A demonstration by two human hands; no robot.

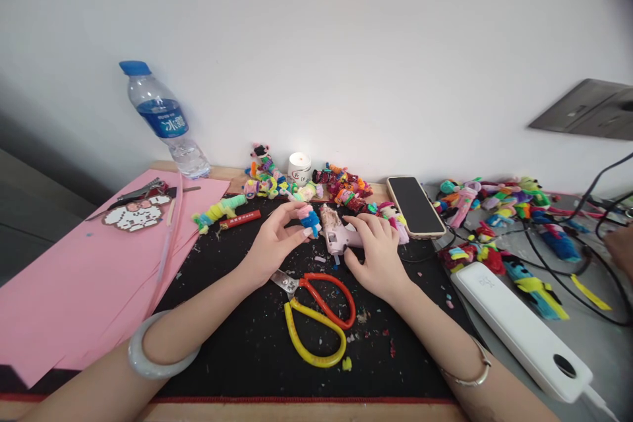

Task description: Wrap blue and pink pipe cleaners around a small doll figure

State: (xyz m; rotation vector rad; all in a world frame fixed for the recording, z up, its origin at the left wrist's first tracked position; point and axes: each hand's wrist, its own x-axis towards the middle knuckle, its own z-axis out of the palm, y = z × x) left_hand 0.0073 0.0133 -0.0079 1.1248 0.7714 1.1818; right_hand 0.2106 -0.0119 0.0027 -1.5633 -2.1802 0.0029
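Left hand (275, 242) pinches a small blue-pink yarn doll (309, 219) mid-mat; right hand (374, 252) grips the pink glue gun (339, 235) beside it. Many finished dolls (499, 211) along desk's back edge; this one looks half-done, w/ scissors (316, 316) nearby.

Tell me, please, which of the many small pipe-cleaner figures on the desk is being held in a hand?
The blue and pink figure, pinched in the left hand over the black mat. The others lie loose along the wall and right of the phone.
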